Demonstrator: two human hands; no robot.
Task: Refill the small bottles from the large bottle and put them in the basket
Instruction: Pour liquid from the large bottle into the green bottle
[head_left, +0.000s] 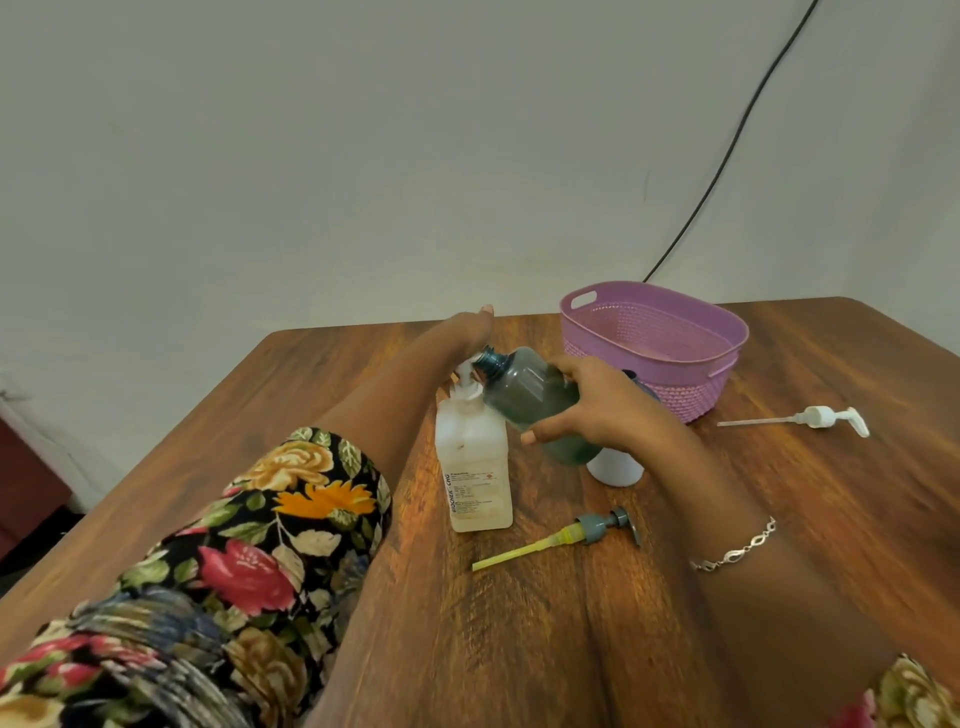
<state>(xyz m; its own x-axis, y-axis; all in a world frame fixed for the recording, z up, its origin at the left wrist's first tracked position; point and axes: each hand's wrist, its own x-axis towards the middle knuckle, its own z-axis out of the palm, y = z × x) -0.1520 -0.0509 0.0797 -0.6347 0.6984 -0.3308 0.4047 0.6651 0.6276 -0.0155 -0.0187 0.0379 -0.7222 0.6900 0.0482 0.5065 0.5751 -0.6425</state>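
One teal-tinted small bottle (535, 400) is held tilted in the right hand (602, 410), its open threaded neck pointing up and left toward the pump top of the large bottle (475, 467). The right hand wraps the bottle's lower body from the far side, thumb showing on the near face and fingers curled over the top, so the neck sticks out to the left of the hand. A silver bracelet (737, 548) sits on that wrist.

The large bottle stands upright on the wooden table (571, 623), white and translucent with a printed label, touching or just under the small bottle's neck. The left hand (470, 325) is above and behind its white pump head; the fingers are stretched forward, and whether the palm presses the pump cannot be told. A floral sleeve (249, 545) covers that arm's upper part.

Just beside the right hand, a white small bottle (615, 467) stands on the table, partly hidden by the hand. Near the large bottle's base lies a grey pump with a yellow tube (571, 538). A white pump (815, 418) lies well to the right. The purple basket (654, 343) sits behind the right hand, nothing visible inside it. A black cable (727, 156) runs down the wall behind.
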